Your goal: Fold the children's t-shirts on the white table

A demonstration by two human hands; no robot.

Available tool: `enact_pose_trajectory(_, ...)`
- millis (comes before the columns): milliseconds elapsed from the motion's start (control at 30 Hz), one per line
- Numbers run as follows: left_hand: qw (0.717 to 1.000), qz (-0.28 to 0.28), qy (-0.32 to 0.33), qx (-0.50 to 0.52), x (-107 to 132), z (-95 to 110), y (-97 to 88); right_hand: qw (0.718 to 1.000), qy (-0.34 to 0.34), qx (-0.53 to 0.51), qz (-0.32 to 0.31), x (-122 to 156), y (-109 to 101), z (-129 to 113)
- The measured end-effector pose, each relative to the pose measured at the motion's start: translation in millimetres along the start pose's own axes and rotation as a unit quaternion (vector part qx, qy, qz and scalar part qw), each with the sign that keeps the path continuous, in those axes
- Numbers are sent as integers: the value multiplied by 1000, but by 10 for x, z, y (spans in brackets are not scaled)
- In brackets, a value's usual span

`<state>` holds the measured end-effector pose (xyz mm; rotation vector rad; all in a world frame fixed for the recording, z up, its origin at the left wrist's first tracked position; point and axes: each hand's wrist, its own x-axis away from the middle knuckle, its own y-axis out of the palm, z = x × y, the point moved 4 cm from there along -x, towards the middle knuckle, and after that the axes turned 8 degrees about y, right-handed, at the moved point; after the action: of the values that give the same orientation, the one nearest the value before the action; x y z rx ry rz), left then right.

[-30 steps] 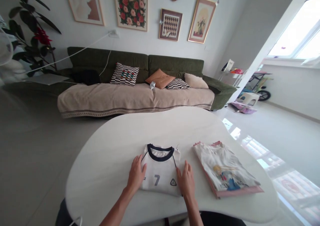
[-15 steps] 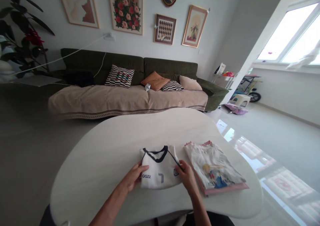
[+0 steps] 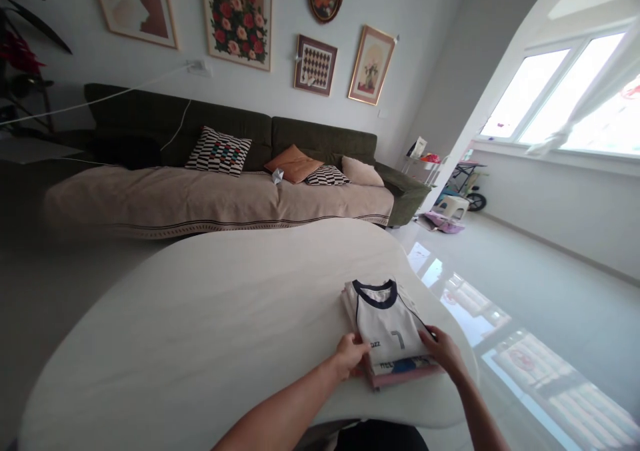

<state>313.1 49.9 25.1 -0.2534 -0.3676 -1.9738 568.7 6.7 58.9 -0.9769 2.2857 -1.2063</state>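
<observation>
A folded white jersey (image 3: pixel 387 328) with a dark navy collar and a "7" on its front lies on top of a stack of folded shirts (image 3: pixel 405 375). Beneath it, a strip of a white printed shirt and a pink layer show along the near edge. My left hand (image 3: pixel 351 356) grips the jersey's lower left edge, thumb on top. At the right edge, my right hand (image 3: pixel 443 350) has its fingers closed on the jersey's side. The fingers under the cloth are hidden on both hands.
The stack rests near the right end of a white rounded table (image 3: pixel 200 311). Behind the table stands a green sofa (image 3: pixel 325 131) with a beige cover and several cushions. Shiny floor (image 3: pixel 520 291) runs along the right, with a white stool (image 3: pixel 453 207) farther back.
Both hands have carried the folded jersey from the table's middle to the right, onto the shirt stack. The view has turned somewhat to the right.
</observation>
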Motion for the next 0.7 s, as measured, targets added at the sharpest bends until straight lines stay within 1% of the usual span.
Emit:
enact_pose_trajectory(33, 1000, 7, -1, -14, -13, -80, 17, 1000, 0, 2, -1, -7, 71, 65)
enact_pose_trajectory(100, 999, 16, 11, -37, -27, -134, 29, 1000, -3, 1, 5, -19, 134, 131)
enact_pose_trajectory(167, 998, 14, 29, -56, -34, -94, 37, 1000, -11, -6, 5, -35, 115, 154)
enact_pose_trajectory(267, 995, -1, 53, -87, -20, -18, 43, 1000, -19, -12, 20, -37, 31, 216)
enact_pose_trajectory(333, 991, -14, 62, -116, 12, -20, 26, 1000, -11, 17, 18, 0, 25, 294)
enact_pose_trajectory(400, 986, -23, 68, -152, 55, -42, -10, 998, -11, 65, 11, 60, 66, 343)
enact_pose_trajectory(467, 979, -12, 84, -185, 87, -19, -55, 994, -26, 106, 31, 110, 110, 303)
enact_pose_trajectory(500, 971, 5, 112, -211, 92, 36, -72, 991, -44, 115, 53, 121, 127, 235)
enact_pose_trajectory(533, 956, 21, 159, -247, 86, 122, -74, 988, -70, 118, 74, 122, 148, 136)
enact_pose_trajectory(567, 930, 25, 220, -292, 70, 231, -50, 984, -105, 115, 84, 110, 181, 9)
enact_pose_trajectory(600, 894, 13, 288, -342, 43, 342, 2, 980, -151, 106, 76, 88, 233, -138)
enact_pose_trajectory(633, 852, -16, 348, -391, 1, 434, 72, 974, -201, 96, 50, 57, 300, -292)
enact_pose_trajectory(667, 812, -54, 387, -434, -59, 490, 143, 966, -243, 85, 11, 17, 379, -435)
enact_pose_trajectory(700, 785, -89, 398, -466, -141, 505, 194, 960, -267, 76, -37, -33, 463, -555)
